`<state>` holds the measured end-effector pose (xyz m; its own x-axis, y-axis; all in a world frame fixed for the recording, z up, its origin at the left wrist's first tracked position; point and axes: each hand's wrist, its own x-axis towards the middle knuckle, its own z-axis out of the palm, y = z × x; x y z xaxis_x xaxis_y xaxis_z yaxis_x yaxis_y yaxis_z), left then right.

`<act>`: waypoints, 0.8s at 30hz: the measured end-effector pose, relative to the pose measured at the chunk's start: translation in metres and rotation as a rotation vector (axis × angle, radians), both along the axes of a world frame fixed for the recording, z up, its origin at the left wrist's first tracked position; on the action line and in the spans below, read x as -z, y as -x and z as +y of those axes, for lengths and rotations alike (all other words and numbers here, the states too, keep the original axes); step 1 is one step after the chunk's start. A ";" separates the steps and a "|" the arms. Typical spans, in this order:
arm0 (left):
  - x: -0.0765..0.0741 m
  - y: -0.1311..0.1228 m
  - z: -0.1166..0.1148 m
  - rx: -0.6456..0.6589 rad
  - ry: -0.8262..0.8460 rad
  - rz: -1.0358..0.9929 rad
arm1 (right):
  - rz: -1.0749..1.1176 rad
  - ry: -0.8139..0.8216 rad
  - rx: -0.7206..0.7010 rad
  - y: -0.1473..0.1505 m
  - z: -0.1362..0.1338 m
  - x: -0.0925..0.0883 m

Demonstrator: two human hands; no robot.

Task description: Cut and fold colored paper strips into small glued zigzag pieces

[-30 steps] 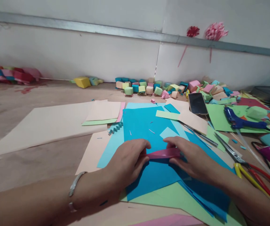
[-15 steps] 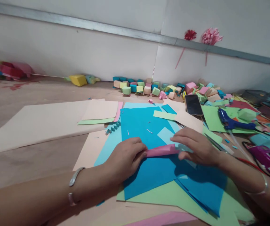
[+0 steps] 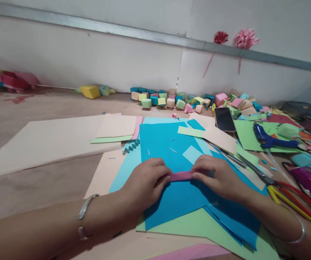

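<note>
A narrow folded strip of pink paper (image 3: 181,176) stretches between my two hands, just over the blue sheet (image 3: 169,202). My left hand (image 3: 148,180) pinches its left end between thumb and fingers. At the other end, my right hand (image 3: 217,177) grips the strip the same way. Tiny paper scraps lie on the blue sheet beyond the strip, along with a light blue paper piece (image 3: 192,155). Scissors with red and yellow handles (image 3: 293,198) rest beside my right forearm, their blades pointing up and left.
A blue glue gun (image 3: 273,139) lies on green paper at the right, near a phone (image 3: 224,120). Small paper boxes (image 3: 161,99) line the wall. Large cream sheets (image 3: 49,144) cover the left. A purple device (image 3: 310,182) sits at the right edge.
My right hand has moved left and closed on the pink strip's right end, where it was open before. The strip looks narrower now. The scissors' handles have come into view.
</note>
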<state>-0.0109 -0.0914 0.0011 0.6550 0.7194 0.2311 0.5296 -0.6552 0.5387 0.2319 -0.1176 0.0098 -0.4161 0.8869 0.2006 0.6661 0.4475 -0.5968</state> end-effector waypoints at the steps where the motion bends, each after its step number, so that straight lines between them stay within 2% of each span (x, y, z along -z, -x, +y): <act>1: 0.000 0.000 0.000 0.002 0.014 -0.001 | 0.022 0.018 0.002 -0.002 0.001 0.001; 12: -0.002 0.000 0.003 -0.008 0.063 -0.035 | 0.012 0.046 -0.024 -0.008 0.000 -0.002; 24: -0.005 -0.001 0.002 -0.029 0.082 -0.025 | -0.019 -0.016 -0.060 -0.008 -0.001 0.003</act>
<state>-0.0101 -0.0895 0.0063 0.6284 0.7552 0.1865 0.5333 -0.5928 0.6035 0.2396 -0.1181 0.0073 -0.4720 0.8573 0.2057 0.6492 0.4958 -0.5767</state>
